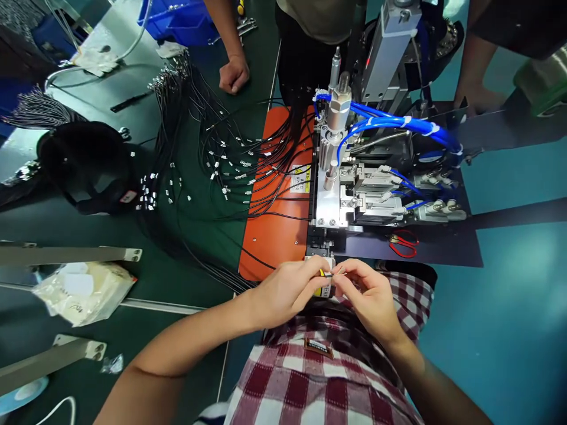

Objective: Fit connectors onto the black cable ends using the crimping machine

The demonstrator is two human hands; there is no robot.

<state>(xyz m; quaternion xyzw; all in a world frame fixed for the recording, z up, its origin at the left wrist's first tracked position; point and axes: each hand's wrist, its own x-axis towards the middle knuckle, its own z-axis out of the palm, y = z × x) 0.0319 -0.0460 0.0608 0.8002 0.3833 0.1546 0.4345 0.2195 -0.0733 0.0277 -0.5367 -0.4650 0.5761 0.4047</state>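
Observation:
My left hand (295, 290) is closed in a pinch on a thin black-and-yellow piece (326, 274), whose exact kind I cannot make out. Facing it, my right hand (370, 298) pinches the fine pale strands at the tip of that piece. Both hands meet above my lap, at the near edge of the machine. Just beyond them is an orange plate (279, 242) with black cables (277, 171) lying across it. A metal press (330, 171) with blue air tubes (410, 123) stands at its right.
Red-handled scissors (404, 243) lie right of the press. Bundled cables (166, 112), a black holder (88, 165), a plastic bag (84, 292) and a blue bin (181, 23) are on the green table at left. A co-worker's fist (234, 74) rests on the table's far side.

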